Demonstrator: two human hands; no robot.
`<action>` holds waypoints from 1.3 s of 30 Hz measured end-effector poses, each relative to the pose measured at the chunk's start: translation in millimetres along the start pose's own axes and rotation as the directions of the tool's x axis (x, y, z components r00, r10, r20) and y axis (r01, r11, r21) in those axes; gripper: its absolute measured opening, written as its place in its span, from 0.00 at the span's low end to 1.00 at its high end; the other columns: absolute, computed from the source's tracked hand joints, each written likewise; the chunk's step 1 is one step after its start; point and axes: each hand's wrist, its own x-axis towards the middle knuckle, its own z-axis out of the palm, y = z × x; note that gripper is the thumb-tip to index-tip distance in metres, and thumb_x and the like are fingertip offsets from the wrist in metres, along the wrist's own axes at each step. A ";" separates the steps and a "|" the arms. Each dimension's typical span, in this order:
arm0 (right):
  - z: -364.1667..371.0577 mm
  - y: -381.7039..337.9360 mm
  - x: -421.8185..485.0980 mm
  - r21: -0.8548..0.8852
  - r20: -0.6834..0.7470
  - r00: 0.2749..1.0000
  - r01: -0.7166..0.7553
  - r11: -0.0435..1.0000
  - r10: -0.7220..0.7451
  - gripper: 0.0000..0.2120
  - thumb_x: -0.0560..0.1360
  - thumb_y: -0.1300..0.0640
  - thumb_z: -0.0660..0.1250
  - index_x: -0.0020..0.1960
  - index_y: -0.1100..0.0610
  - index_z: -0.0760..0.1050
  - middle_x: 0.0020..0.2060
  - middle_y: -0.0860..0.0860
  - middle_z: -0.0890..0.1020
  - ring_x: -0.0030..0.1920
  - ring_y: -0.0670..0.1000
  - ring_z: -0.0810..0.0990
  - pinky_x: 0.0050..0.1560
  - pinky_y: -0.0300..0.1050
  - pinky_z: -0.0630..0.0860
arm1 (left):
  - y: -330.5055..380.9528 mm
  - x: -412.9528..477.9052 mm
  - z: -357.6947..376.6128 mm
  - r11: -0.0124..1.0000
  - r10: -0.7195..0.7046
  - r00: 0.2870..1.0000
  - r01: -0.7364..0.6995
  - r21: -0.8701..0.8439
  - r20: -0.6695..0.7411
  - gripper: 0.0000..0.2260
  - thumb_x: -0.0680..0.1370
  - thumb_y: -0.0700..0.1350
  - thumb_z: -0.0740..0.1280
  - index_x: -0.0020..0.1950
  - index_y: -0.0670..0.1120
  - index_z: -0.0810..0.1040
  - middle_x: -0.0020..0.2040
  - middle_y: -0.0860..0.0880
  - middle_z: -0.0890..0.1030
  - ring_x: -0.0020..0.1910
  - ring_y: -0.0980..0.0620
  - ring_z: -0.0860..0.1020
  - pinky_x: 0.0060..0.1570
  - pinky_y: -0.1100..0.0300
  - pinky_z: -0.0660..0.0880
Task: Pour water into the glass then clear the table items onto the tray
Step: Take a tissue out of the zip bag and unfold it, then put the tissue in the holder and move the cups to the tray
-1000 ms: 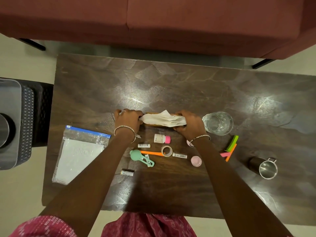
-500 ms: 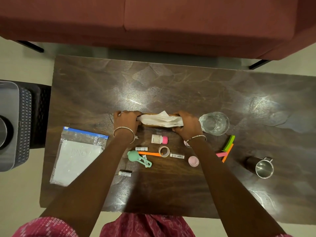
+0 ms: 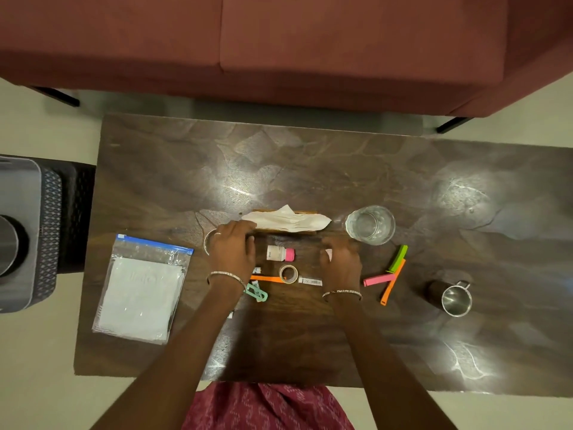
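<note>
While tissue holder (image 3: 285, 223) lies lengthwise left-right, left hand (image 3: 232, 252) rests loose-fingered at its left end; right hand (image 3: 341, 262) relaxed, empty.

Bottle label: there's dark print on the white side of the pink-capped small bottle (image 3: 277, 253), but it's far too fine to read.
Strip label: the white strip (image 3: 311, 281) beside the tape roll (image 3: 288, 273) carries a few dark characters, all blurred.
Bag front: faint pale lettering runs across the zip bag (image 3: 141, 290), and no letter comes clear.
Tag: the teal tag (image 3: 256, 293) shows dark marks, smeared.
Readable count: 0 words, 0 numbers, no brand.
</note>
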 end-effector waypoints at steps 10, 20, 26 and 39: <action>16.7 -15.2 16.7 0.004 0.136 0.990 -0.026 1.000 0.026 0.21 0.77 0.63 0.65 0.70 0.60 0.72 0.63 0.59 0.80 0.65 0.60 0.76 0.63 0.50 0.72 | 21.2 -16.3 25.8 0.970 -0.124 0.972 0.161 -0.181 0.199 0.17 0.77 0.35 0.62 0.64 0.44 0.78 0.55 0.43 0.83 0.54 0.43 0.81 0.56 0.51 0.76; 24.1 -21.3 17.2 0.037 0.120 0.992 0.042 0.998 -0.046 0.20 0.75 0.62 0.66 0.67 0.60 0.74 0.60 0.58 0.81 0.62 0.61 0.78 0.59 0.50 0.73 | 19.5 -12.0 28.8 0.948 -0.183 0.957 0.233 -0.218 0.227 0.18 0.77 0.36 0.63 0.66 0.44 0.76 0.58 0.44 0.82 0.58 0.45 0.80 0.59 0.50 0.76; 22.0 -23.2 17.0 0.038 0.112 0.993 0.040 0.998 -0.044 0.19 0.75 0.62 0.67 0.65 0.61 0.75 0.58 0.58 0.82 0.60 0.61 0.79 0.57 0.49 0.73 | 15.2 -12.6 20.8 0.951 -0.176 0.984 0.166 -0.261 -0.015 0.17 0.74 0.31 0.63 0.61 0.44 0.78 0.51 0.46 0.84 0.48 0.45 0.82 0.49 0.59 0.76; 27.0 -21.7 19.1 0.055 0.013 0.999 0.033 0.998 -0.034 0.10 0.79 0.56 0.66 0.55 0.61 0.79 0.50 0.58 0.84 0.53 0.62 0.80 0.46 0.48 0.71 | 10.4 1.7 22.3 0.984 -0.077 0.997 0.080 -0.158 0.025 0.18 0.77 0.33 0.62 0.65 0.44 0.77 0.63 0.44 0.78 0.59 0.45 0.78 0.58 0.53 0.74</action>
